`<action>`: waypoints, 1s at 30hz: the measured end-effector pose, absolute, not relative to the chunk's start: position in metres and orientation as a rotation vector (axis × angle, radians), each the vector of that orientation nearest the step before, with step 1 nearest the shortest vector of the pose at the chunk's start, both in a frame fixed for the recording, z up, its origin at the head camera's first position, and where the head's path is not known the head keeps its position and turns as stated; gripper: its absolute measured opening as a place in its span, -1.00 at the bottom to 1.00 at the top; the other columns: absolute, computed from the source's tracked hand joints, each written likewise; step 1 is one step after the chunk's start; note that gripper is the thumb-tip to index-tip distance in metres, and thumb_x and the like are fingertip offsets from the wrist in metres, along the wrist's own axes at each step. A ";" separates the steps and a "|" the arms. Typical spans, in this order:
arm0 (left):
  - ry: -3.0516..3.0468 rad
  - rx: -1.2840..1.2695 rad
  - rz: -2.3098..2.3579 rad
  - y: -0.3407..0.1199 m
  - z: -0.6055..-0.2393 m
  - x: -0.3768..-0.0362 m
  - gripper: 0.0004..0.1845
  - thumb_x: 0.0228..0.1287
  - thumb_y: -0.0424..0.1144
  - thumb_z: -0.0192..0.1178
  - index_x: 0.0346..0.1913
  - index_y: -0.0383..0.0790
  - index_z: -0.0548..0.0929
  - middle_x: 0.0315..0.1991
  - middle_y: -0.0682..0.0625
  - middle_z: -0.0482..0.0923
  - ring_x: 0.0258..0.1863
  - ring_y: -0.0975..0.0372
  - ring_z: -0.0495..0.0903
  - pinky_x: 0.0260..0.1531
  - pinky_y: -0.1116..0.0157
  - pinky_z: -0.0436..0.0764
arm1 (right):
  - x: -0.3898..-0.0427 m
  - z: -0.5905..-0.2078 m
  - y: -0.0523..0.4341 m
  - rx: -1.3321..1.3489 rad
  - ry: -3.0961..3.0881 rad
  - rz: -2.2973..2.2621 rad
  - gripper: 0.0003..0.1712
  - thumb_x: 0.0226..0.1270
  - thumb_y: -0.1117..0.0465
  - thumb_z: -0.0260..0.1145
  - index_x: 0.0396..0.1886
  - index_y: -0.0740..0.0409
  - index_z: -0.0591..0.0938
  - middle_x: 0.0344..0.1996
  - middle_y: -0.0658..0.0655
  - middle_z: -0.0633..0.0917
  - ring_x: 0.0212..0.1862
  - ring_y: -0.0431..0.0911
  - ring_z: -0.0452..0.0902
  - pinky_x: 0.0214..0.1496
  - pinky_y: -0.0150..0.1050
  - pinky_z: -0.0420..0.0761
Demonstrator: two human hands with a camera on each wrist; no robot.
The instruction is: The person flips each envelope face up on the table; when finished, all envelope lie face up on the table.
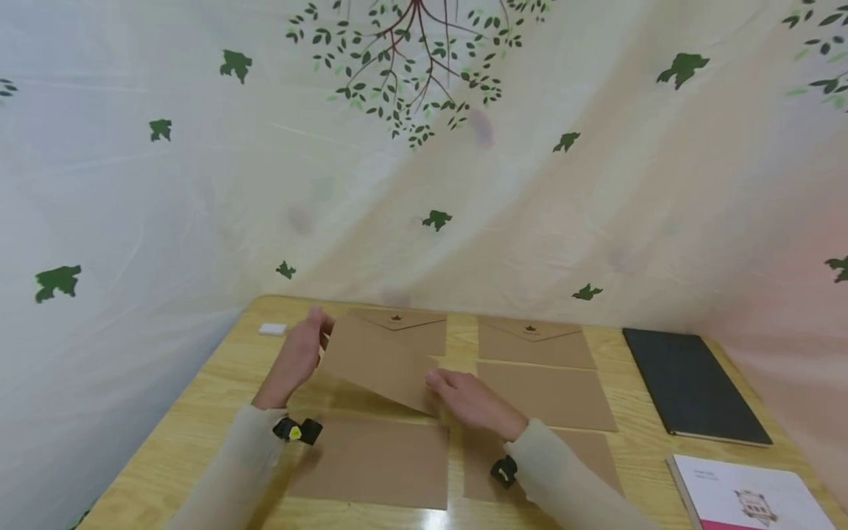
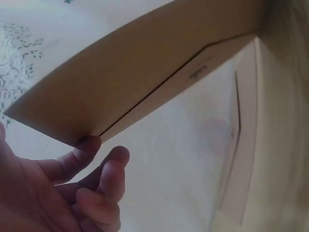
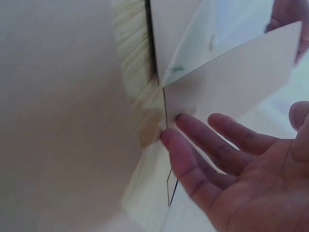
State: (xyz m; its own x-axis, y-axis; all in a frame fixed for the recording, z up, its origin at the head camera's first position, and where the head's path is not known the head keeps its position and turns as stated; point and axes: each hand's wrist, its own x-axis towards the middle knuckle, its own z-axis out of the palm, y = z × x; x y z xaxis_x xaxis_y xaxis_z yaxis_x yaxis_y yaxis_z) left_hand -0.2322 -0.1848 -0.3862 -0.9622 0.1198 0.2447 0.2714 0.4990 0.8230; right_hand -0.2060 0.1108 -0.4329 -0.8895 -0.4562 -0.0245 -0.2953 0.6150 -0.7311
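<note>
A brown paper envelope [image 1: 380,361] is raised at a tilt over the table, its plain face toward the head camera. My left hand [image 1: 306,355] pinches its left end; in the left wrist view, a finger presses the flap side, where a seam and a small dark emblem [image 2: 198,72] show. At the envelope's lower right corner is my right hand [image 1: 473,401]. The right wrist view shows its fingers [image 3: 224,145] nearly straight and spread, fingertips touching the envelope near its edge. Another brown envelope [image 1: 377,460] lies flat just below the raised one.
More flat envelopes lie on the wooden table [image 1: 179,456], including two flap-side-up at the back [image 1: 424,338]. A black notebook [image 1: 692,386] and a white book [image 1: 751,493] are at right. A small white block [image 1: 272,329] sits back left. A leaf-patterned cloth [image 1: 464,184] hangs behind.
</note>
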 end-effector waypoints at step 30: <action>-2.335 -0.632 -1.553 -0.136 -0.357 -0.214 -0.41 0.57 -0.07 -0.56 0.06 -0.40 0.47 -0.13 -0.16 0.52 -0.13 0.07 0.48 -0.24 0.08 0.51 | -0.211 -0.402 0.101 -0.780 2.396 -1.367 -0.33 0.52 -0.21 -0.30 0.32 0.14 0.34 0.05 0.21 0.55 0.05 0.10 0.51 -0.01 -0.08 0.53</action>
State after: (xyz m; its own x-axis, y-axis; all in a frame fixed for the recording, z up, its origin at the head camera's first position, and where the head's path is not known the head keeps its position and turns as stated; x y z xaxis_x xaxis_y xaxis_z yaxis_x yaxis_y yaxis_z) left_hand -0.2138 -0.1359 -0.3569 -0.8697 0.2081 0.4475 0.4932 0.3316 0.8043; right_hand -0.2107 0.1010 -0.4023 -0.8172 -0.5758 0.0277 -0.3166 0.4082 -0.8562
